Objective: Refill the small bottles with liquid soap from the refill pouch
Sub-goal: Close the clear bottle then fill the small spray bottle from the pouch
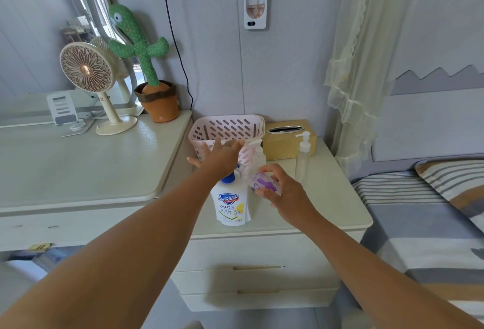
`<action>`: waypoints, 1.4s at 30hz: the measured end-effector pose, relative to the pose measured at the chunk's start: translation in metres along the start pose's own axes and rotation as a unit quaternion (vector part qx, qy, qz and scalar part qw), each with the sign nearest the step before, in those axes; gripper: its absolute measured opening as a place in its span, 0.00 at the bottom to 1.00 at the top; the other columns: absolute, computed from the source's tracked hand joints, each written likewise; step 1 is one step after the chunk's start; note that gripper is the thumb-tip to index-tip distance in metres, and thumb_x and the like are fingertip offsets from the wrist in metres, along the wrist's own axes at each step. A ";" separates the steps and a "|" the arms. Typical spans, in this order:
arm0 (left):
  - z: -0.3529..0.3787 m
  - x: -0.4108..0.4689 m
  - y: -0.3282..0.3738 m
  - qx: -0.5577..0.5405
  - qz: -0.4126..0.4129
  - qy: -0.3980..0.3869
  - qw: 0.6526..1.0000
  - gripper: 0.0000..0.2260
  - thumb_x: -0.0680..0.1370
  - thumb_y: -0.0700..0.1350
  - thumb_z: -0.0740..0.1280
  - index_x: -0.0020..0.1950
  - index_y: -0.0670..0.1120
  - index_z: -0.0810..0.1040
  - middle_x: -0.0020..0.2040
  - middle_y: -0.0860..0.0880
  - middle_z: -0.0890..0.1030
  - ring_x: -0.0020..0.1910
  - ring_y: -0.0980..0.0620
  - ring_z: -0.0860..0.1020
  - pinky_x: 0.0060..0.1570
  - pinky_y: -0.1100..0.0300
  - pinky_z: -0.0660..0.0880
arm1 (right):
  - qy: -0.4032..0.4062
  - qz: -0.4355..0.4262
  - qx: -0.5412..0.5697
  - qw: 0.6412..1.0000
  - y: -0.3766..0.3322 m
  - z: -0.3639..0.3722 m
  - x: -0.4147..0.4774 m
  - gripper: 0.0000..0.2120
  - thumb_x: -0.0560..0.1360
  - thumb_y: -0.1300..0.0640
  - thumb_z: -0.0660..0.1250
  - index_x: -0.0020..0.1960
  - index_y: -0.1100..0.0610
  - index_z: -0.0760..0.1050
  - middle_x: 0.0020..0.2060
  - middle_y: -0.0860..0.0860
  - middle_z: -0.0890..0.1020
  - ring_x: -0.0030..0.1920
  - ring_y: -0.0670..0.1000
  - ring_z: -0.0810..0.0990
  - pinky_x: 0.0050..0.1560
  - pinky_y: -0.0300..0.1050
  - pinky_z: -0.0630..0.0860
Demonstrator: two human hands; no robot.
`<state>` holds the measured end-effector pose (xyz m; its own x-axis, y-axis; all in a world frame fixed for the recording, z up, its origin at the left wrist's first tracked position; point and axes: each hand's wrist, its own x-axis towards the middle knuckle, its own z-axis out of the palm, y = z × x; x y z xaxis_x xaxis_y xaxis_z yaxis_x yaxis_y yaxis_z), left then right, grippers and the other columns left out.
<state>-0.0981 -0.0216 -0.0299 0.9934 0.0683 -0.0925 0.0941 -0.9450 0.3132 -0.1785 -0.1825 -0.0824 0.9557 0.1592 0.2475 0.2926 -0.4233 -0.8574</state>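
Here, left to right:
Left hand: spread flat, fingers splayed, gripping nothing; reaching over the pouch toward the basket.
Pouch: upright on the nightstand, blue cap up, long axis vertical; directly under the left wrist, just left of the right hand.
Right hand: closed round a small bottle with purple print, tilted, held just right of the pouch cap.
Pump bottle: upright, apart from both hands, further right and back.
Nearer hand: probably the left, poised above the cap; bottle mouth already close beside it.
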 end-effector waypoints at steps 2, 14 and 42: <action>-0.002 0.004 -0.001 -0.021 -0.003 -0.002 1.000 0.24 0.81 0.62 0.41 0.76 0.61 0.54 0.79 0.49 0.48 0.77 0.41 0.40 0.66 0.28 0.36 | 0.001 -0.002 -0.007 1.000 -0.002 -0.002 0.002 0.18 0.75 0.54 0.68 0.63 0.49 0.69 0.52 0.47 0.76 0.49 0.45 0.76 0.39 0.31 0.74; 0.003 -0.011 0.001 0.032 0.001 0.011 0.999 0.21 0.83 0.55 0.45 0.76 0.62 0.50 0.79 0.50 0.45 0.76 0.38 0.38 0.65 0.25 0.40 | -0.009 0.007 -0.014 1.000 0.004 0.003 -0.002 0.18 0.76 0.54 0.67 0.64 0.49 0.68 0.53 0.47 0.75 0.49 0.47 0.76 0.42 0.33 0.75; 0.006 -0.006 -0.004 -0.013 0.000 0.000 1.000 0.21 0.83 0.59 0.43 0.77 0.61 0.52 0.79 0.50 0.46 0.77 0.40 0.40 0.65 0.26 0.39 | -0.014 0.004 -0.025 1.000 0.003 0.001 0.000 0.18 0.76 0.54 0.67 0.64 0.49 0.67 0.53 0.46 0.75 0.48 0.45 0.75 0.40 0.29 0.74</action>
<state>-0.1051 -0.0200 -0.0360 0.9933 0.0691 -0.0927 0.0966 -0.9366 0.3368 -0.1780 -0.1832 -0.0853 0.9569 0.1807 0.2274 0.2870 -0.4685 -0.8355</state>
